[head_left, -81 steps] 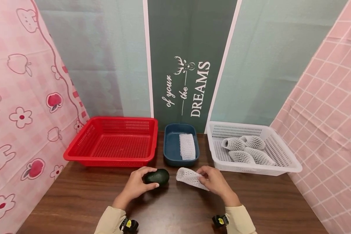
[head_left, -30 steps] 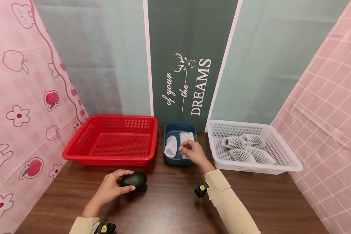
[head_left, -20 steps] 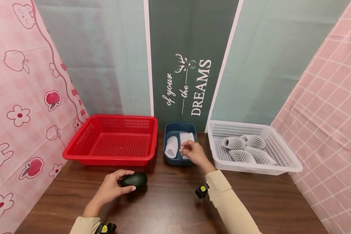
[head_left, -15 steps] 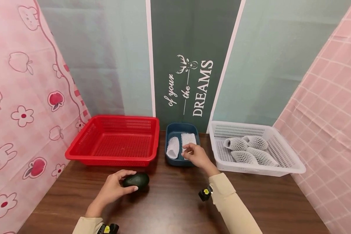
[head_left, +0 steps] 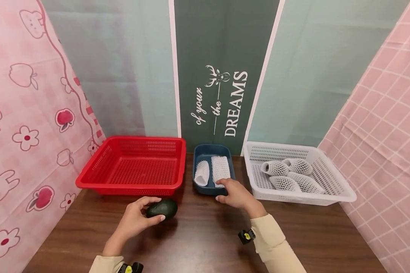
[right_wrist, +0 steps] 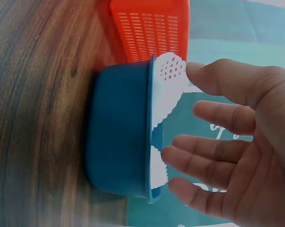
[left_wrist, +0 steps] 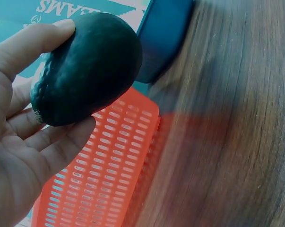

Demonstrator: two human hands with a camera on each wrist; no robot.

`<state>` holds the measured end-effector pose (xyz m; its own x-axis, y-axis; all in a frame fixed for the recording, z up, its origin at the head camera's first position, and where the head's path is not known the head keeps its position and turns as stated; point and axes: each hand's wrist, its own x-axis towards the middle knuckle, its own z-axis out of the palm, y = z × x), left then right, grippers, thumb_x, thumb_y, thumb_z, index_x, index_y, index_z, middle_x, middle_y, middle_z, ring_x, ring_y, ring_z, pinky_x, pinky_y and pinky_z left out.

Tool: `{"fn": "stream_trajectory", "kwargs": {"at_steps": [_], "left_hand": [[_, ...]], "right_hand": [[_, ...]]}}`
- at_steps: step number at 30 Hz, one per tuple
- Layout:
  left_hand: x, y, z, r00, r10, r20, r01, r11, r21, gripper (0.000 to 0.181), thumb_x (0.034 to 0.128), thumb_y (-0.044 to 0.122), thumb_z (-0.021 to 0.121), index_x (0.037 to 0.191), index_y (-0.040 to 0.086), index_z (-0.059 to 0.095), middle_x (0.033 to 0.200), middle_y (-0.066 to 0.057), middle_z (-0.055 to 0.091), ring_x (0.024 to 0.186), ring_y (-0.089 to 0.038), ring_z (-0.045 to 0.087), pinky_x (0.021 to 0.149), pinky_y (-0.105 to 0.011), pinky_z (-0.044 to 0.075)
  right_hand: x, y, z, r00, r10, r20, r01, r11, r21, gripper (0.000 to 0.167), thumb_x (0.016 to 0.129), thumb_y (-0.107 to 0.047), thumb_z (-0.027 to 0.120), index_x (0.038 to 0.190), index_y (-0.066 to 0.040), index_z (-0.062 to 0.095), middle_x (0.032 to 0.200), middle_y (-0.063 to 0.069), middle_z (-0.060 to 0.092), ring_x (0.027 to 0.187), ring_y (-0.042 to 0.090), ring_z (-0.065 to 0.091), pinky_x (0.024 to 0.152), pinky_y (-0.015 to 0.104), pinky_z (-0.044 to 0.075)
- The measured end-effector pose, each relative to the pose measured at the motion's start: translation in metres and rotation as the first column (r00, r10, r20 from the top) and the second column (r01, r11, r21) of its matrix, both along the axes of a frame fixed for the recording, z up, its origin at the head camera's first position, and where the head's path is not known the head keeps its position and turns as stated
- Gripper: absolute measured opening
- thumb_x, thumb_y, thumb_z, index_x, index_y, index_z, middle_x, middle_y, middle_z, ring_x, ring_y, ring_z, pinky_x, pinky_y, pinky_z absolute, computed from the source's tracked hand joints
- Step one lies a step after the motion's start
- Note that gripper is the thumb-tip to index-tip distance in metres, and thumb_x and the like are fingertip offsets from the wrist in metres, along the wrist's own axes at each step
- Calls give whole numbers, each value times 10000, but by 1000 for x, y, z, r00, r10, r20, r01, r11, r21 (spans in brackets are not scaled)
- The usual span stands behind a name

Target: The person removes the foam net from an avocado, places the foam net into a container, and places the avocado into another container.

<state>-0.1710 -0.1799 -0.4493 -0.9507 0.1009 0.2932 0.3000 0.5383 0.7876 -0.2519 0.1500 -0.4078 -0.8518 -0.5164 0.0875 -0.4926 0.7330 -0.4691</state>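
My left hand point(head_left: 133, 221) grips a dark green avocado point(head_left: 162, 209) between thumb and fingers, just above the table in front of the red basket. The left wrist view shows the avocado point(left_wrist: 88, 68) close up, its stem end toward the palm. My right hand point(head_left: 237, 194) is at the front edge of a blue tub point(head_left: 212, 190), thumb and fingers spread with nothing between them. Inside the tub lie two white foam net sleeves, one curled open point(head_left: 202, 173) on the left and one flat point(head_left: 220, 168) on the right, the latter partly behind my fingertips.
A red basket point(head_left: 130, 186) stands at the left of the tub. On the right, a white basket point(head_left: 302, 198) holds several net-wrapped pieces point(head_left: 284, 184). Patterned cloths hang behind and at both sides of the brown wooden table point(head_left: 198, 242).
My right hand has put the foam sleeve it held into the tub's left side, then drawn back toward me with fingers spreading. The avocado, still in my left hand, has moved left.
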Motion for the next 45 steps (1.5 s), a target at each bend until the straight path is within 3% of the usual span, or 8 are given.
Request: {"fn": "stream_trajectory", "kwargs": {"at_steps": [10,18,24,28,33,39,45], "left_hand": [[4,9,-1,999,39,7,-39,998,42,448,614,234,874,1013,178,678,956,83,647,727,-160,599,630,-272,479],[5,13,0,999,41,-9,-41,998,54,434,624,228,869,1012,181,680,966,84,646,745,-157,606,649,-275,489],[1,10,10,996,20,-90,-17,999,35,434,640,233,864,1024,156,676,957,75,636,760,-139,604,652,-272,497],[-4,7,21,983,37,-179,-29,998,50,441,647,186,861,1044,143,672,964,64,634,779,-118,600,647,-271,507],[-12,8,29,963,120,-243,-99,990,96,463,659,137,850,1082,106,663,965,33,639,838,-122,563,627,-252,495],[-25,12,28,934,202,-294,-170,977,132,469,658,124,850,1085,77,664,969,-13,646,844,-131,559,613,-207,467],[-36,16,27,897,241,-370,-214,970,113,467,651,147,857,1071,61,671,956,-51,642,814,-154,556,605,-212,428]], "right_hand": [[21,-1,1,999,-47,25,44,993,109,455,776,-223,743,1161,-27,600,1086,120,569,998,271,545,858,435,430],[24,-3,1,998,-62,14,59,989,135,453,777,-245,745,1161,-51,604,1085,94,568,1003,274,544,848,484,420],[24,-8,5,999,-34,-4,35,989,141,462,776,-266,741,1166,-56,610,1103,99,569,1016,283,542,831,504,413],[21,-14,8,1000,-10,-21,13,988,151,476,780,-287,736,1181,-64,608,1116,101,567,1017,279,545,832,501,416],[17,-23,11,998,22,-67,-10,985,174,467,779,-300,729,1173,-78,611,1114,98,574,1013,270,551,826,502,425],[15,-37,13,992,71,-107,-50,981,189,462,775,-300,727,1157,-65,618,1087,111,586,988,283,563,815,475,442],[13,-48,15,988,79,-134,-49,977,208,456,781,-313,719,1161,-82,621,1092,95,590,976,264,568,787,468,455]]}}
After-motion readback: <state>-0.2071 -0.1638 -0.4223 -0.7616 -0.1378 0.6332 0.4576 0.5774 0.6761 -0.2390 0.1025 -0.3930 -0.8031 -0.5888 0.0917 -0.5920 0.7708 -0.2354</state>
